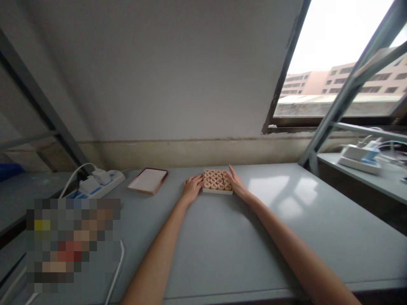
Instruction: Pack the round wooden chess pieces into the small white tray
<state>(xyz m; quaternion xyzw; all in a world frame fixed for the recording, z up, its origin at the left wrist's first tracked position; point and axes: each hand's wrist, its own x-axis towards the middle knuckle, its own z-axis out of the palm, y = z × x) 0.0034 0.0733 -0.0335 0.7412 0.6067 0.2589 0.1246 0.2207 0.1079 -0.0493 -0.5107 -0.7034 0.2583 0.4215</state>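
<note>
A small open box (218, 192) on the grey table holds rows of round, pale Chinese chess pieces (216, 179) with red characters. At its left side rests my left hand (192, 188), fingers stretched and fingertips touching the box edge. My right hand (237, 183) is held along the right side, fingers extended and partly over the pieces at that edge. Neither hand visibly wraps around the box. Left of my left hand lies a shallow box lid (148, 181) with a white inside and dark red rim, apart from both hands.
A white power strip (108, 183) with plugs and cables stands on the left of the table (216, 250). Below it, a blurred-out patch (73, 245) hides something. A white cable (116, 271) runs toward the front edge. Metal frame posts, a wall and a window border the table.
</note>
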